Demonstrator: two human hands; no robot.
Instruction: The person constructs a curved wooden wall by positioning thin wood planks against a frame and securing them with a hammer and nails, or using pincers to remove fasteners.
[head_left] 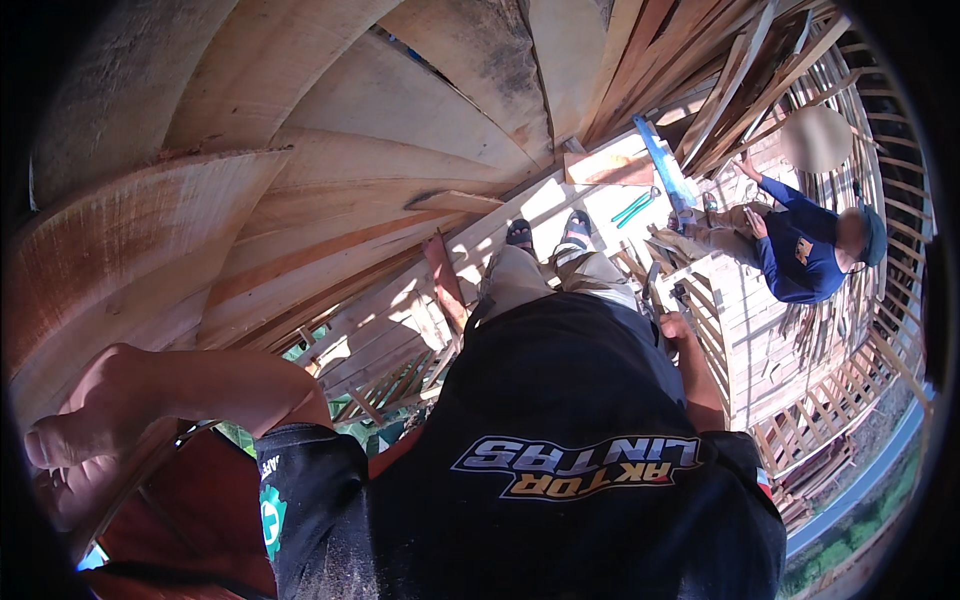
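My left hand point(80, 450) is at the far left, beside the broad curved planks. Its fingers are bent over the edge of a thin wooden board point(135, 478), with the thumb toward the left. On the right, my right hand point(680, 328) is low beside my thigh, its fingers curled closed. A dark, narrow thing point(654, 285) shows just beyond that hand; whether the hand holds it is hard to make out. Green-handled pliers point(632, 207) lie on the pale planking beyond my feet, near a long, flat blue piece point(662, 160).
Tall curved planks point(390, 160) form a wall ahead and to the left. A co-worker in a blue shirt point(808, 250) sits to the right, beside loose wood strips point(800, 335). Slats with gaps point(815, 420) line the right edge. A reddish board point(445, 280) leans near my feet.
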